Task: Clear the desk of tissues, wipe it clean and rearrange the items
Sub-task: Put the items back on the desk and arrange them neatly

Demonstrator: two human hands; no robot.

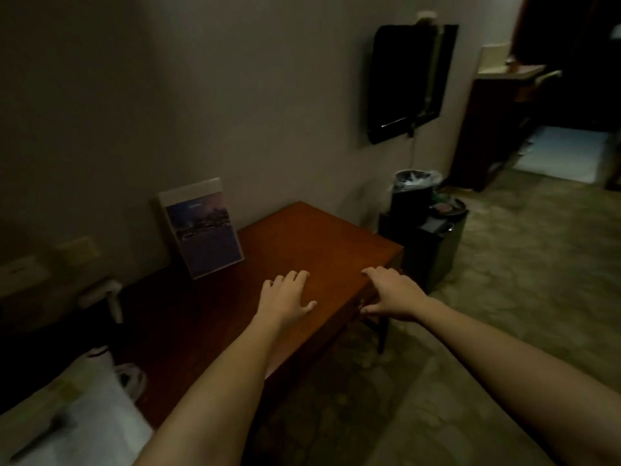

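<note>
A brown wooden desk (312,237) stands against the wall in dim light. My left hand (285,297) lies palm down on the desk top, fingers spread and holding nothing. My right hand (389,294) rests over the desk's front right edge, fingers on top and thumb down the side. An upright display stand with a city photo (201,230) stands at the desk's back left, leaning by the wall. I see no tissues on the lit part of the desk top.
A white plastic bag (84,415) lies at the desk's near left end. A lined waste bin (415,193) sits atop a black cabinet (430,250) right of the desk. A television (410,82) hangs on the wall. Carpeted floor (521,280) stretches to the right.
</note>
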